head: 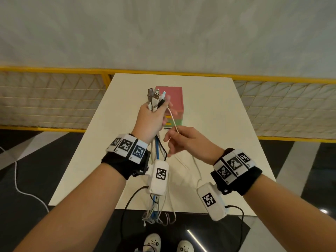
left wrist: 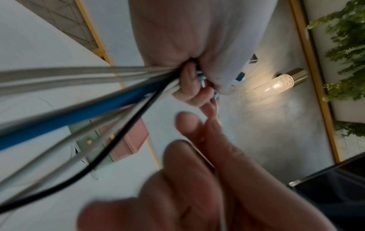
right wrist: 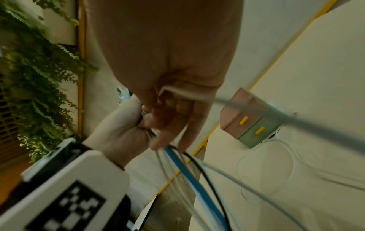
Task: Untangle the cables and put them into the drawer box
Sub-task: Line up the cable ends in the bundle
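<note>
L hand (head: 151, 119) grips cable bundle (head: 154, 99); R hand (head: 183, 140) pinches white cable (head: 172, 119); no legible writing.

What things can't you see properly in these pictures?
- Drawer box: in the head view the left hand hides much of its front.
- Cable bundle: whether it is knotted is too small to tell in the head view, and it is blurred in both wrist views.
- White cable pinched by the right hand: its far end cannot be traced.

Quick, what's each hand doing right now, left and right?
Left hand: closed, gripping the cable bundle just below its plugs.
Right hand: closed, pinching a single white cable that leads up to the bundle.
</note>
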The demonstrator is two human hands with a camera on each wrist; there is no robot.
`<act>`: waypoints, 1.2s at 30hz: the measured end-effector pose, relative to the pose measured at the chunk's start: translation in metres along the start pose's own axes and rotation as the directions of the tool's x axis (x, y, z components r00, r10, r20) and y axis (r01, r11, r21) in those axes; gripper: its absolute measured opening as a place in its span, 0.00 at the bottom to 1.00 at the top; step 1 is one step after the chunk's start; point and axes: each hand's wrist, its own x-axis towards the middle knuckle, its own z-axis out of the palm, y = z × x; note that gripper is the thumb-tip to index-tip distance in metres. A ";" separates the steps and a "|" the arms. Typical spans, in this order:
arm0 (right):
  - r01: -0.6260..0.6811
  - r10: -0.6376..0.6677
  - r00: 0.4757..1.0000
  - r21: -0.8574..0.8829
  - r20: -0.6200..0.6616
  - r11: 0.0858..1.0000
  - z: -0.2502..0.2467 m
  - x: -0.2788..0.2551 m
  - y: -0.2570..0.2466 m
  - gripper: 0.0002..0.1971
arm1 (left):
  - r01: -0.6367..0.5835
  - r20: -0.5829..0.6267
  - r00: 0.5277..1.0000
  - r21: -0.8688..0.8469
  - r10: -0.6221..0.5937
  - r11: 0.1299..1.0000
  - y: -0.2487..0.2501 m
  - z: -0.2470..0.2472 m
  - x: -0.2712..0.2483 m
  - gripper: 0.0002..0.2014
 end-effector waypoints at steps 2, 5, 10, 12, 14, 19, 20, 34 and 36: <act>0.014 -0.014 1.000 0.032 -0.003 0.999 0.005 -0.003 -0.005 0.14 | -0.009 0.069 0.998 -0.034 0.011 0.999 0.001 -0.002 -0.004 0.13; 0.074 -0.074 0.997 -0.052 -0.014 0.996 0.010 -0.008 -0.011 0.15 | -0.033 0.165 0.986 0.038 0.027 0.999 0.005 -0.004 -0.012 0.16; 0.047 -0.037 0.999 -0.295 0.038 0.954 -0.016 -0.034 -0.003 0.15 | 0.039 0.041 0.999 -0.394 -0.025 0.918 0.030 -0.040 -0.005 0.17; 0.023 -0.047 0.998 -0.423 -0.046 0.906 -0.030 -0.043 -0.002 0.16 | 0.019 0.073 0.997 -0.375 0.009 0.927 0.037 -0.051 -0.011 0.17; 0.045 -0.121 0.986 -0.515 -0.115 0.856 -0.035 -0.047 -0.009 0.17 | -0.037 0.126 0.990 -0.151 0.056 0.988 0.040 -0.046 -0.023 0.11; 0.163 -0.340 0.917 -0.584 -0.207 0.795 -0.030 -0.047 -0.050 0.15 | -0.091 0.416 0.901 0.462 -0.125 0.882 0.042 -0.017 -0.053 0.14; 0.153 -0.328 0.924 -0.596 -0.197 0.788 -0.033 -0.050 -0.054 0.14 | -0.110 0.423 0.899 0.462 -0.110 0.880 0.042 -0.016 -0.055 0.15; 0.116 -0.294 0.946 -0.708 -0.135 0.697 -0.026 -0.055 -0.060 0.13 | -0.307 0.396 0.911 0.460 0.117 0.833 0.045 0.002 -0.056 0.18; 0.093 -0.261 0.953 -0.676 -0.152 0.731 -0.033 -0.058 -0.059 0.13 | -0.215 0.255 0.961 0.454 0.105 0.865 0.048 -0.007 -0.049 0.19</act>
